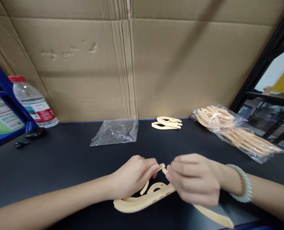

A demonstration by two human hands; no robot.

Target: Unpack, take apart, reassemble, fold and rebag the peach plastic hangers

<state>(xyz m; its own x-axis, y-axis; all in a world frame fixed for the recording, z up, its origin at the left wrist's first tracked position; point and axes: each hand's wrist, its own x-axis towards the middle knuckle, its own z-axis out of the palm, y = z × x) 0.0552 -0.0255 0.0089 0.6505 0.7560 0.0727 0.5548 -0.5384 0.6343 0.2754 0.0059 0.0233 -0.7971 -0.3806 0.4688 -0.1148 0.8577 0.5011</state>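
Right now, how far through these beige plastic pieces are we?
Early, by the look of it. Done: a small pile of loose pieces lies at the back beside an emptied clear bag. In hand: the left hand and right hand pinch the tips of one beige piece together. Left: a full bag of pieces to the right, apparently untouched.

On the black table [60, 166], the left hand [132, 175] and right hand [194, 179] pinch the tips of a beige plastic piece [142, 203] between their fingers [153, 167]. Behind lie an empty clear bag [115, 131], a small stack of pieces [167, 123], a filled bag [238, 131] and a water bottle [33, 102].
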